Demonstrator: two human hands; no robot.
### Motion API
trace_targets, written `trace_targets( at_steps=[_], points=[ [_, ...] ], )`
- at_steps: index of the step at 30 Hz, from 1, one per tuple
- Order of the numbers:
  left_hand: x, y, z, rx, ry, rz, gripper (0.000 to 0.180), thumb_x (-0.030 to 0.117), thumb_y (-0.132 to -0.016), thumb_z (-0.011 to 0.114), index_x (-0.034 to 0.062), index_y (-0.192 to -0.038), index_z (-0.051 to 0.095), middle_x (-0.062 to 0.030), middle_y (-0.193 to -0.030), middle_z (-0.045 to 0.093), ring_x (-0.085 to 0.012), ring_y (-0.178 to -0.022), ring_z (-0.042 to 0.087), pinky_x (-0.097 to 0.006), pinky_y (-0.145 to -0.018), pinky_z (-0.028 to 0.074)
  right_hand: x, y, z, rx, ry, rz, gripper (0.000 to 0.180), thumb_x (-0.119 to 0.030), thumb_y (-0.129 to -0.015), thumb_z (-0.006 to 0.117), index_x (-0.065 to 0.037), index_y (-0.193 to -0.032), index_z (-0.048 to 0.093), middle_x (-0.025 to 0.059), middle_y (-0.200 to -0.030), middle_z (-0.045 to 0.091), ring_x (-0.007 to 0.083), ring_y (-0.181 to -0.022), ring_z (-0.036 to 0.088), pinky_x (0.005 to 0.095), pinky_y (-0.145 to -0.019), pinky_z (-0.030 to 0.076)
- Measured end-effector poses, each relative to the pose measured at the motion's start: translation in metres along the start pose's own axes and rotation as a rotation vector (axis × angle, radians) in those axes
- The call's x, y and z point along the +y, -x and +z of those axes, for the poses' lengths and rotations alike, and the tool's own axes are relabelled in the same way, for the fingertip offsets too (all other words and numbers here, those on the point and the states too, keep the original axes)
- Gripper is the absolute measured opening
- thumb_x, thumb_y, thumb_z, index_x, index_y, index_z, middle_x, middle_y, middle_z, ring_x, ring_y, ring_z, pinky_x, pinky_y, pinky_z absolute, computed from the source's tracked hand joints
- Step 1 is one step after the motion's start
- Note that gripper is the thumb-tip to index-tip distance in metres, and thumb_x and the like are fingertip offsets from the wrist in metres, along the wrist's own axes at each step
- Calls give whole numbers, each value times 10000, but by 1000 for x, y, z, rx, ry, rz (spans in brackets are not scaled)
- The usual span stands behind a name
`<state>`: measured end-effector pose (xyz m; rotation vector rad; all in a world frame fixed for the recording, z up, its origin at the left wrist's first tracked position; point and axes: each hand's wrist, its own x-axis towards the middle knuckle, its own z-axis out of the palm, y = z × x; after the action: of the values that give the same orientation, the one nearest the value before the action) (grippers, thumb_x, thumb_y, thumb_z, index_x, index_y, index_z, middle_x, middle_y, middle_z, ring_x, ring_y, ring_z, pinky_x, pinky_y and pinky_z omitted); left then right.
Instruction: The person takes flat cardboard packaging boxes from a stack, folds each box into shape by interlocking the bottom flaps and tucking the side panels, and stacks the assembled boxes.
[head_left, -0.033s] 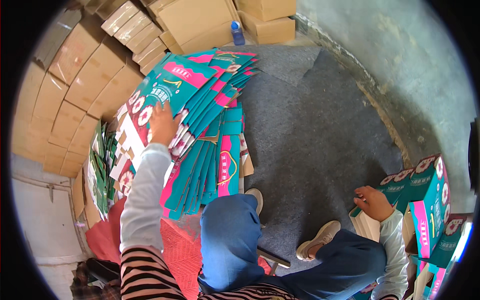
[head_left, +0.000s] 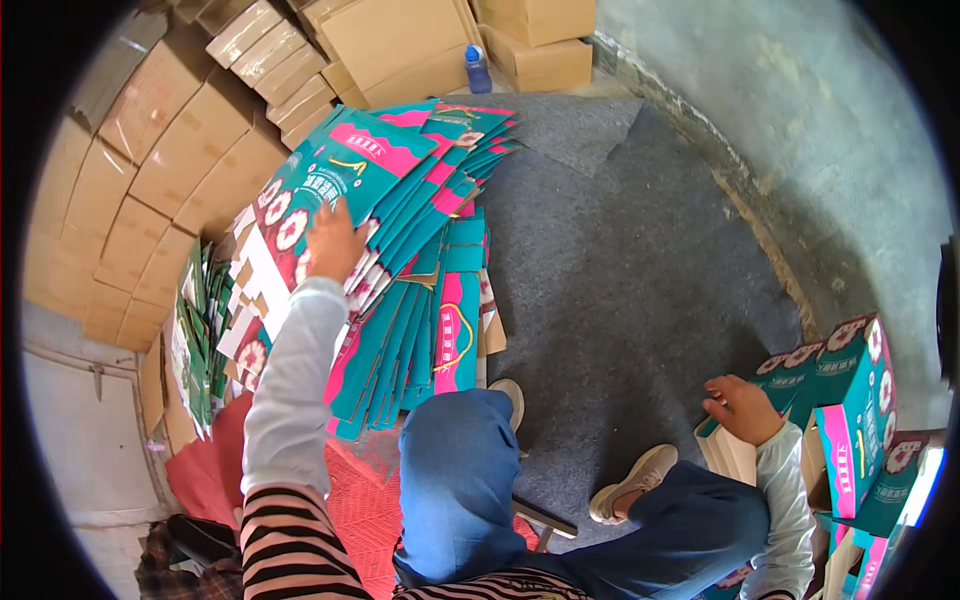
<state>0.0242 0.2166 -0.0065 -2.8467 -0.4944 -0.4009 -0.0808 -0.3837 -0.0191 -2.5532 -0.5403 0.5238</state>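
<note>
My left hand (head_left: 335,242) lies on the top sheet of a fanned stack of flattened teal and pink cartons (head_left: 375,160), which have flower prints. Its fingers are stretched out, near the white-flapped end of that sheet. More flat cartons (head_left: 400,335) overlap beneath, in front of the stack. My right hand (head_left: 745,408) is at the far right, its fingers loosely bent and apart, with nothing seen in them. It hovers over or touches a cream-edged box (head_left: 730,450) beside standing teal boxes (head_left: 850,400); contact is unclear.
Brown cardboard boxes (head_left: 180,150) are piled at the left and back. A blue bottle (head_left: 477,70) stands by them. Green-edged flat sheets (head_left: 203,330) lean at the left. Red woven matting (head_left: 360,520) lies below, near my knees. A concrete wall (head_left: 790,120) bounds the right side.
My left hand has shifted slightly to the right on the top carton. My right hand has barely moved, and the cartons look the same.
</note>
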Motion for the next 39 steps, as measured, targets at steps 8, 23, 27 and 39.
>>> trace_targets(
  at_steps=[8,23,27,39],
  points=[
    [4,-28,42,11,-161,71,322,143,-834,526,67,-1145,497,-147,-971,593,-292,-869,614,-393,-646,531,-43,3,4,-60,135,-114,276,-236,-801,611,-57,-1009,583,151,-900,594,338,-817,594,410,-690,478],
    [154,142,-97,583,-21,474,126,108,-689,574,47,-799,576,-61,-674,513,-187,-588,541,-262,-454,432,-191,-127,57,-251,-1382,164,555,-475,-935,411,-39,-1278,421,114,-1182,547,223,-1086,534,363,-945,411],
    [152,170,-112,348,105,522,226,136,-718,604,21,-912,596,-122,-799,581,-230,-722,599,-286,-542,482,-204,-143,76,-185,-1607,5,429,-385,-929,475,-67,-1217,466,99,-1150,571,204,-1016,583,374,-891,461],
    [-82,167,-68,-460,1923,-699,641,441,-899,485,30,-1364,326,-134,-1289,471,-244,-1188,456,-389,-952,387,-187,-96,43,135,-1700,-122,445,-340,-888,573,-75,-1231,474,68,-1134,596,197,-990,597,379,-876,473]
  ],
)
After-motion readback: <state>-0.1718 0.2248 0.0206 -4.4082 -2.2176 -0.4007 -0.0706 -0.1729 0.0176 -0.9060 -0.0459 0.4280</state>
